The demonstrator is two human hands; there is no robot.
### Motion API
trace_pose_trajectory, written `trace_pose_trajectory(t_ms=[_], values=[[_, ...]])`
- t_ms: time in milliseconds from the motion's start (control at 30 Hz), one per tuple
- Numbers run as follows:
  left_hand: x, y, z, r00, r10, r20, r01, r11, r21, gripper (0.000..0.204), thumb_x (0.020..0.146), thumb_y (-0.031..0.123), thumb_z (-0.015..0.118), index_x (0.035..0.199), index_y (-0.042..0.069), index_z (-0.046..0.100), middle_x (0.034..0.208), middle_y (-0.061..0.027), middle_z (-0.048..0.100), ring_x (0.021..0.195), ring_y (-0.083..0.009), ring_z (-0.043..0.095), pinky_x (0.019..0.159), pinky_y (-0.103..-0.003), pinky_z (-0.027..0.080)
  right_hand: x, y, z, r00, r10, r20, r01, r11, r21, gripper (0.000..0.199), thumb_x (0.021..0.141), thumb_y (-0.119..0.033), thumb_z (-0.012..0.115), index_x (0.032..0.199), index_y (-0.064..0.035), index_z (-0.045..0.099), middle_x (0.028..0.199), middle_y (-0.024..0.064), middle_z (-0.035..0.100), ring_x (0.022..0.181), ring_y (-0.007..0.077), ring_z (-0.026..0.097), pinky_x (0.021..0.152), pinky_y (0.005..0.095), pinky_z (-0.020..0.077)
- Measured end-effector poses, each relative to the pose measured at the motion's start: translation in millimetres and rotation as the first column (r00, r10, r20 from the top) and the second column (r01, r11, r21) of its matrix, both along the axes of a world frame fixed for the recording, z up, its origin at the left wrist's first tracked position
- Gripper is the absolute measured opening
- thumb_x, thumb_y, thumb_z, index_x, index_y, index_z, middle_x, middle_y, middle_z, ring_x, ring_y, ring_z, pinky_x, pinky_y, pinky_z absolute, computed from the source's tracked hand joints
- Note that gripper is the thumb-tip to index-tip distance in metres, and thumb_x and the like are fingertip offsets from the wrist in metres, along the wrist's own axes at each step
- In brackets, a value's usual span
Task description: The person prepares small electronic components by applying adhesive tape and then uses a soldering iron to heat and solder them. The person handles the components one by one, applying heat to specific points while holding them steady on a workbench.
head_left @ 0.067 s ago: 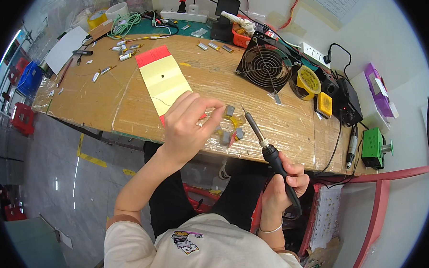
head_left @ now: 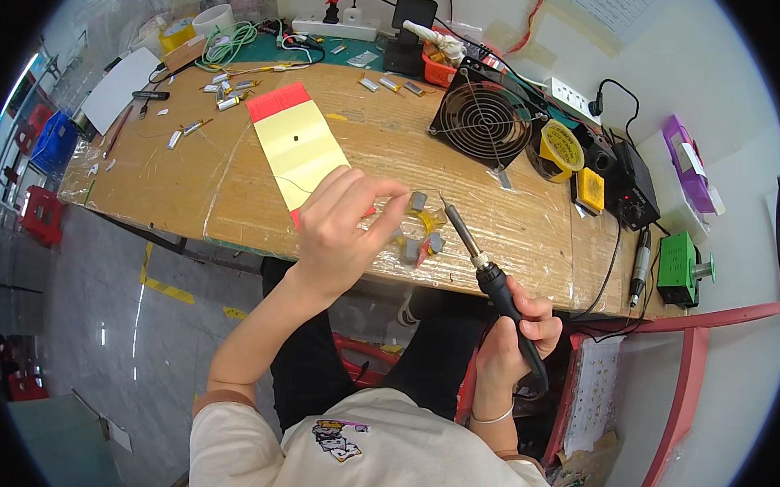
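Note:
My right hand (head_left: 520, 338) is wrapped round the black handle of a soldering iron (head_left: 496, 287), whose metal tip points up and away over the table. My left hand (head_left: 341, 228) is closed in a pinch, thumb against forefinger, left of the iron's tip. A thin wire (head_left: 293, 181) runs over the yellow card and under that hand, apparently held in it; its end at the fingertips is too fine to make out. Small grey blocks with yellow tape (head_left: 419, 220) lie between pinch and iron. The yellow card with red ends (head_left: 303, 138) lies partly beneath my left hand.
A black fan (head_left: 486, 116) stands at the back, beside a yellow-lidded tub (head_left: 562, 146) and a yellow sponge (head_left: 590, 189). The black soldering station (head_left: 633, 189) and a green device (head_left: 680, 270) are at right. Several small silver cells (head_left: 227, 98) lie at far left.

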State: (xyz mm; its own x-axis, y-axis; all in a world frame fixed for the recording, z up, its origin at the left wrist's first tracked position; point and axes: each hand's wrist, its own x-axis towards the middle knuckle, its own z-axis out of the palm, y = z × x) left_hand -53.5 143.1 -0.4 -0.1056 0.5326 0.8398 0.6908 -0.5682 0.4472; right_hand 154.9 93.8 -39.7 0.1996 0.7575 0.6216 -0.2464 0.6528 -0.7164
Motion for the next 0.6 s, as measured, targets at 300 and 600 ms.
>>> trace_pose_trajectory(t_ms=[300, 600], values=[[-0.4, 0.3, -1.0, 1.0, -0.007, 0.004, 0.007, 1.0, -0.003, 0.014, 0.067, -0.002, 0.073, 0.075, 0.003, 0.063, 0.063, -0.0059, 0.055, 0.056, -0.02, 0.051, 0.051, -0.03, 0.039, -0.3, -1.1, 0.7, 1.0, 0.012, -0.013, -0.012, 1.0, -0.004, 0.029, 0.073, 0.006, 0.07, 0.082, -0.0108, 0.048, 0.093, 0.0113, 0.057, 0.104, 0.0399, 0.058, 0.093, 0.0493, 0.0474], [-0.2, -0.2, -1.0, 1.0, -0.001, 0.004, 0.001, 1.0, -0.003, 0.014, 0.067, -0.002, 0.073, 0.075, 0.003, 0.063, 0.063, -0.0062, 0.055, 0.056, -0.0202, 0.051, 0.052, -0.031, 0.04, -0.8, -1.6, 0.7, 1.0, 0.003, -0.013, -0.003, 1.0, -0.011, 0.028, 0.073, 0.005, 0.07, 0.081, -0.0109, 0.048, 0.093, 0.011, 0.058, 0.104, 0.04, 0.059, 0.093, 0.0493, 0.0475]])
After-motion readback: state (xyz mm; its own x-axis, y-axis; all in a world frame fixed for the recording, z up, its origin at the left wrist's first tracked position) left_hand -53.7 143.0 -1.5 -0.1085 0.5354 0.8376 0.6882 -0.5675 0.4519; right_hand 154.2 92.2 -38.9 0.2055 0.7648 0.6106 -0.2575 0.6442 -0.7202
